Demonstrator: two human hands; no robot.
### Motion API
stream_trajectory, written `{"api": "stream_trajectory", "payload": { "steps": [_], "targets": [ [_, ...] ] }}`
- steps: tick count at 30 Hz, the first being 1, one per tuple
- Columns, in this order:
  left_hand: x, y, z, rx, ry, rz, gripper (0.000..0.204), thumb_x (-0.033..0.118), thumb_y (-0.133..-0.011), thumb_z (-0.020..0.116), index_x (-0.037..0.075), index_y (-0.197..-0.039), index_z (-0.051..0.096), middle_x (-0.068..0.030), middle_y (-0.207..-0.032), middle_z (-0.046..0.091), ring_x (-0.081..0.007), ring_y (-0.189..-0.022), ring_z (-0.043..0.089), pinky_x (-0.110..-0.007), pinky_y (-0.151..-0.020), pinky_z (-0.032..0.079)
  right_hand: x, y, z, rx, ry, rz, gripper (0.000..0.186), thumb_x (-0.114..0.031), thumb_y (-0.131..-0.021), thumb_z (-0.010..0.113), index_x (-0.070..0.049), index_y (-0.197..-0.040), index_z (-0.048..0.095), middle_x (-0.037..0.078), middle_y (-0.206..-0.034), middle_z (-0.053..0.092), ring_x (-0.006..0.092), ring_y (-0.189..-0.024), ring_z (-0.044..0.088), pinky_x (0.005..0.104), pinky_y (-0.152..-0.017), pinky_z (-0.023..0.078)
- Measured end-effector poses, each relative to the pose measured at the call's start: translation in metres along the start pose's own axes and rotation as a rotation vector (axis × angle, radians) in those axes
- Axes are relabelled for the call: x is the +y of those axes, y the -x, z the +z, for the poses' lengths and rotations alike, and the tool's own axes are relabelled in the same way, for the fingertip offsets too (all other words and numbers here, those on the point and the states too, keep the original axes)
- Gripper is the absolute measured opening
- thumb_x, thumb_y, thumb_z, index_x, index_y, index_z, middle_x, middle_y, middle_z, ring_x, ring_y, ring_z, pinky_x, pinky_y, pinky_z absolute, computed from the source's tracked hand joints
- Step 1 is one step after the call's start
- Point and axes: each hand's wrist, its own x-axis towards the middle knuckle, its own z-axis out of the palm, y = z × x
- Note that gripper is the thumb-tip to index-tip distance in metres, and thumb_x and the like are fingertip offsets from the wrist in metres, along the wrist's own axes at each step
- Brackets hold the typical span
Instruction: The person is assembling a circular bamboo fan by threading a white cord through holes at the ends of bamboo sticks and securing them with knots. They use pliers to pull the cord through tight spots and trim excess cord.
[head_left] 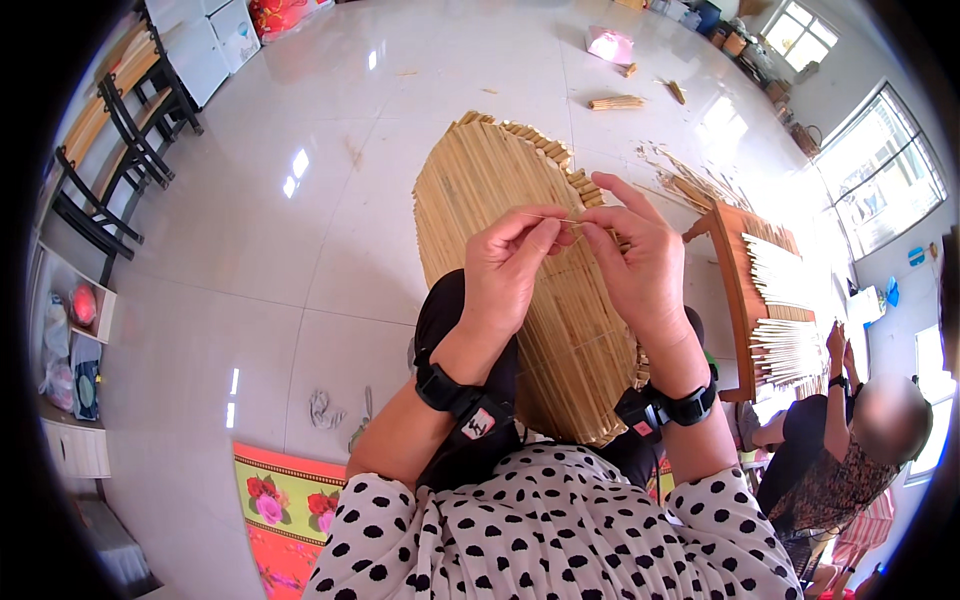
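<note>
An oval panel of straw-coloured stalks, laid side by side and joined by thin cross lines, rests on my lap. Cut stalk ends form a stepped rim along its far right edge. Over its middle, my left hand pinches a thin pale strand between thumb and forefinger. My right hand pinches the same strand close by, its forefinger raised. Whether the strand is thread or a needle is too fine to make out. Both hands are above the panel, and they hide part of its right side.
To the right, a wooden table bears rows of pale stalks. Another person sits beyond it, hands raised. Loose stalks and a stalk bundle lie on the tiled floor. Black-framed chairs stand left; a flowered mat lies near me.
</note>
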Motion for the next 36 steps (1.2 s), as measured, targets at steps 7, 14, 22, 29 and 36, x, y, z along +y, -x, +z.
{"api": "stream_trajectory", "payload": {
  "steps": [7,14,22,29,36],
  "targets": [
    [0.002,-0.006,0.011,0.101,-0.149,0.195,0.015,0.012,-0.098,0.061,-0.001,-0.102,0.069,-0.0055,-0.09,0.07,-0.0112,-0.079,0.064,-0.025,-0.07,0.048,0.0,0.0,-0.007,0.005,0.075,-0.055,0.024,-0.009,-0.077,0.076,-0.007,-0.101,0.072,0.008,-0.124,0.066,0.0224,-0.077,0.07,0.0313,-0.067,0.055],
    [0.009,-0.003,0.009,0.106,-0.378,0.264,0.006,0.004,-0.094,0.064,-0.001,-0.095,0.066,-0.0044,-0.087,0.066,-0.0079,-0.073,0.059,-0.022,-0.065,0.048,0.005,0.001,-0.007,0.01,0.073,-0.073,0.032,-0.012,-0.074,0.081,-0.012,-0.105,0.073,0.006,-0.125,0.066,0.0229,-0.081,0.07,0.0316,-0.069,0.055],
    [0.004,-0.007,0.012,0.054,-0.565,0.449,0.004,0.002,-0.092,0.065,-0.001,-0.09,0.064,-0.0079,-0.086,0.065,-0.0122,-0.066,0.057,-0.025,-0.059,0.046,0.01,0.002,-0.006,0.001,-0.041,0.018,0.017,-0.009,-0.077,0.078,-0.009,-0.094,0.076,0.01,-0.123,0.067,0.016,-0.063,0.066,0.0284,-0.062,0.053],
    [0.022,-0.002,0.011,-0.004,-0.254,0.073,0.017,0.017,-0.104,0.051,0.001,-0.099,0.055,-0.0085,-0.089,0.066,-0.0138,-0.069,0.066,-0.025,-0.062,0.051,0.007,0.003,-0.005,0.007,-0.063,0.033,0.01,-0.006,-0.078,0.075,-0.006,-0.089,0.075,0.012,-0.122,0.067,0.0162,-0.063,0.067,0.028,-0.061,0.053],
    [0.032,-0.01,-0.003,-0.1,-0.243,-0.064,0.008,0.008,-0.1,0.053,0.001,-0.1,0.057,-0.0087,-0.09,0.065,-0.0153,-0.072,0.069,-0.025,-0.064,0.054,0.005,0.004,-0.005,0.011,-0.051,0.015,0.009,-0.005,-0.079,0.075,-0.005,-0.088,0.075,0.012,-0.123,0.067,0.0171,-0.064,0.067,0.0283,-0.061,0.053]
  ]
}}
